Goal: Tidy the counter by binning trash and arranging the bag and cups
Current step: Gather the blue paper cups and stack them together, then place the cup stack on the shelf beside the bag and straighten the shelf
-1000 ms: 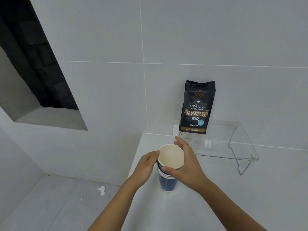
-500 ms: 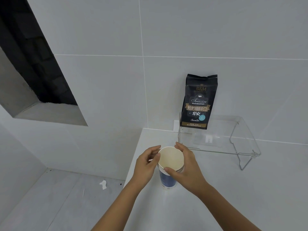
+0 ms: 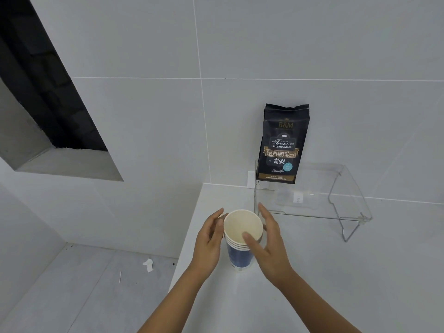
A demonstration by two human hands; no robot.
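A stack of blue paper cups (image 3: 240, 257) with cream insides stands upright on the white counter (image 3: 336, 272), close to its left edge. My left hand (image 3: 209, 239) is at the stack's left side with its fingers spread by the rim. My right hand (image 3: 271, 243) cups the right side with straight fingers, and its thumb lies across the front of the rim. Neither hand is closed around the cups. A black coffee bean bag (image 3: 282, 145) stands upright on the left end of a clear acrylic shelf riser (image 3: 336, 188) against the back wall.
The counter's left edge (image 3: 189, 236) drops to a lower grey floor, where a crumpled white paper scrap (image 3: 148, 265) and a thin white stick (image 3: 120, 277) lie. A dark wall opening (image 3: 48, 92) is at the upper left. The riser's wire leg (image 3: 348, 234) stands right of the cups.
Both hands have loosened from a grip on the cup stack, and the fingers have spread away from the rim. The stack stays standing on the counter.
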